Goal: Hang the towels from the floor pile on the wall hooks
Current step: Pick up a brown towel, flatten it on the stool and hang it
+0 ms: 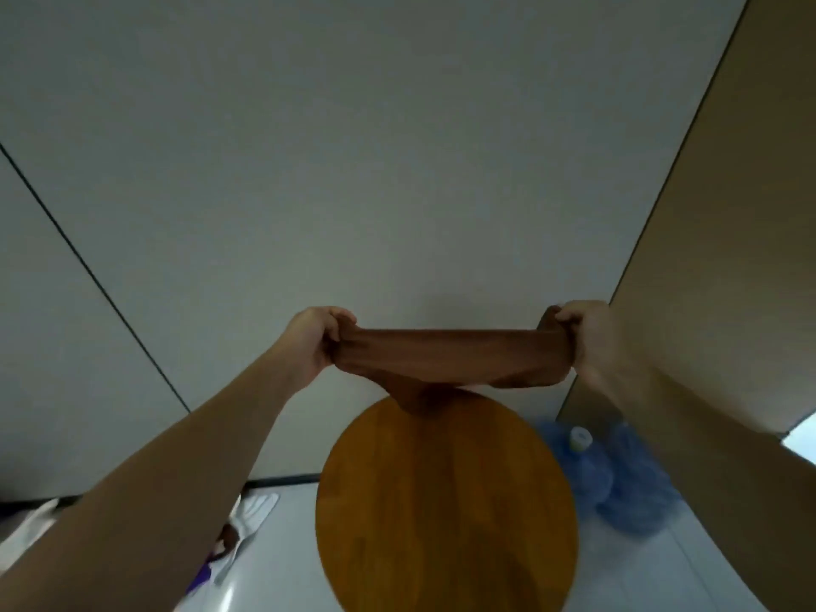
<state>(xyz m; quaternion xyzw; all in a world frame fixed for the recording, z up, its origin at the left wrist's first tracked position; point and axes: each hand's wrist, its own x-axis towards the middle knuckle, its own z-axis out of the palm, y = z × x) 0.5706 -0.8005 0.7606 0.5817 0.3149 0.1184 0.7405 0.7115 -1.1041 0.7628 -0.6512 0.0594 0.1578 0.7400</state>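
Note:
A brown towel (446,355) is stretched taut between both hands, held up in front of the pale wall. My left hand (311,342) grips its left end and my right hand (587,342) grips its right end. A fold of the towel sags from the middle down toward the round wooden table. On the floor at lower left, behind my left forearm, lies a pile of towels (247,523), white with bits of brown and purple showing. No wall hook is in view.
A round wooden table (446,505) stands right below the towel. Two blue water bottles (609,470) sit on the floor to its right, by a tan panel (728,258). The pale wall (353,148) fills the upper view.

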